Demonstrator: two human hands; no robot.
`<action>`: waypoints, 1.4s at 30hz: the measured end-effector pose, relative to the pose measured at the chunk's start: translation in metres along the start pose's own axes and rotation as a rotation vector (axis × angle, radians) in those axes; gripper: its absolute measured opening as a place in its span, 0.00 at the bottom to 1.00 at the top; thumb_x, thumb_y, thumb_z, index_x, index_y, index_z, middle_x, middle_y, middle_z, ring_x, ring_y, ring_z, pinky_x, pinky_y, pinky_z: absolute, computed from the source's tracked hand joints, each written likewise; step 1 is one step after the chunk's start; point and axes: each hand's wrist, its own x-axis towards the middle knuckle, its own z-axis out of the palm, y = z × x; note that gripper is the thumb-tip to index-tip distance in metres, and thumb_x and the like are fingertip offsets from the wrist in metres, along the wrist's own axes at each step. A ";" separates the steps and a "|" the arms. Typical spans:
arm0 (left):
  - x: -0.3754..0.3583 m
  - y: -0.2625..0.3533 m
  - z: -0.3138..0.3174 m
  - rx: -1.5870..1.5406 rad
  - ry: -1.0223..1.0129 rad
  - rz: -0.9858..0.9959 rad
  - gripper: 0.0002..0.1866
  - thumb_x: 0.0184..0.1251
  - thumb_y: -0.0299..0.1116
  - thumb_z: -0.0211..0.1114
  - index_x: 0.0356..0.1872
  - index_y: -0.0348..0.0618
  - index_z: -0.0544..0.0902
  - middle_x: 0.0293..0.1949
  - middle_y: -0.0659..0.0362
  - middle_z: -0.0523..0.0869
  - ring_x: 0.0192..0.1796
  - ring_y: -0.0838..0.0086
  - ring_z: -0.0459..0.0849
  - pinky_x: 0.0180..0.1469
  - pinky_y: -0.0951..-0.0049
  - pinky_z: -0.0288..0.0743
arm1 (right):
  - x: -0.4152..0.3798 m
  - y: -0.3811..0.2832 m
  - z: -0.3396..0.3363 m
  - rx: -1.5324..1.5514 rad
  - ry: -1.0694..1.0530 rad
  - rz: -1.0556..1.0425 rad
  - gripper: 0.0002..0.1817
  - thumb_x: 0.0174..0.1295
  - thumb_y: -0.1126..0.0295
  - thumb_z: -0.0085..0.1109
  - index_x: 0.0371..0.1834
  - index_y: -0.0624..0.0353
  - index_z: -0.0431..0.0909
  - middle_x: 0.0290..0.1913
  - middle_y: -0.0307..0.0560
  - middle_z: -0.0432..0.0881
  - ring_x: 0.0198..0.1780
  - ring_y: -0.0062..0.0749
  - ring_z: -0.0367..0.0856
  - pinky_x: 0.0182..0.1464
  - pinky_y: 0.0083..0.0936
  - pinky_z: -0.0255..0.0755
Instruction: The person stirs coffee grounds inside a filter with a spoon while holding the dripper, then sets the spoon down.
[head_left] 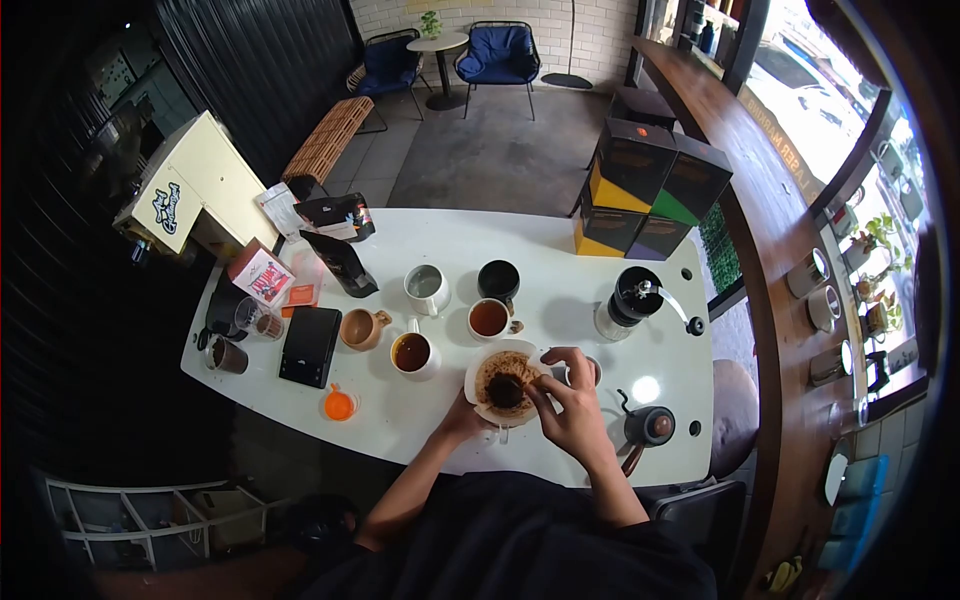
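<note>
A white pour-over dripper [478, 400] with a paper filter and dark wet coffee grounds [505, 388] stands near the front edge of the white table [560, 250]. My left hand [460, 420] holds the dripper from below on its left side. My right hand [572, 400] reaches over its right rim, fingers pinched on something at the grounds; what they grip is too small to tell.
On the table stand a white cup of coffee [412, 353], another cup [489, 318], a black cup [498, 278], a white mug [426, 287], a tan cup [360, 328], a black scale [310, 345], a hand grinder [632, 300], a gooseneck kettle [650, 428], coffee bags and boxes [640, 190].
</note>
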 end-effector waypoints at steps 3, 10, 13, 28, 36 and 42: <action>0.001 -0.004 -0.003 0.129 -0.009 0.047 0.45 0.49 0.24 0.85 0.72 0.44 0.73 0.66 0.58 0.83 0.66 0.69 0.83 0.70 0.62 0.79 | -0.001 0.004 0.002 -0.128 -0.004 -0.052 0.06 0.61 0.70 0.72 0.35 0.60 0.87 0.56 0.50 0.76 0.58 0.50 0.73 0.63 0.42 0.65; 0.002 -0.014 -0.005 0.082 -0.003 0.066 0.47 0.47 0.24 0.86 0.72 0.44 0.73 0.66 0.58 0.83 0.66 0.68 0.83 0.70 0.63 0.79 | 0.001 0.000 0.001 -0.062 0.011 0.010 0.06 0.62 0.70 0.72 0.36 0.60 0.87 0.56 0.50 0.75 0.57 0.49 0.72 0.60 0.41 0.67; 0.002 -0.019 -0.008 0.025 -0.030 0.036 0.47 0.47 0.24 0.86 0.72 0.44 0.73 0.66 0.58 0.83 0.66 0.69 0.83 0.70 0.63 0.79 | -0.001 0.000 0.000 -0.052 -0.034 -0.028 0.05 0.62 0.71 0.72 0.36 0.60 0.87 0.55 0.50 0.75 0.56 0.48 0.73 0.60 0.40 0.68; 0.005 -0.017 -0.004 0.077 -0.007 0.057 0.43 0.52 0.27 0.86 0.71 0.44 0.73 0.64 0.58 0.84 0.65 0.70 0.84 0.68 0.64 0.81 | -0.009 0.001 0.008 -0.064 0.034 -0.001 0.06 0.62 0.71 0.72 0.36 0.61 0.86 0.55 0.51 0.75 0.57 0.51 0.73 0.63 0.45 0.66; 0.003 0.000 0.001 0.109 0.001 0.136 0.45 0.50 0.26 0.86 0.72 0.43 0.72 0.65 0.58 0.83 0.65 0.69 0.83 0.69 0.63 0.80 | -0.002 -0.002 0.005 -0.070 0.014 -0.051 0.06 0.61 0.71 0.73 0.35 0.61 0.87 0.56 0.53 0.75 0.58 0.52 0.73 0.63 0.45 0.66; 0.003 -0.013 -0.003 -0.033 -0.030 0.020 0.48 0.48 0.26 0.87 0.73 0.43 0.71 0.66 0.58 0.82 0.66 0.69 0.83 0.69 0.63 0.80 | -0.003 0.001 0.006 -0.069 0.024 -0.024 0.06 0.61 0.71 0.73 0.35 0.62 0.87 0.56 0.53 0.75 0.59 0.53 0.73 0.64 0.46 0.66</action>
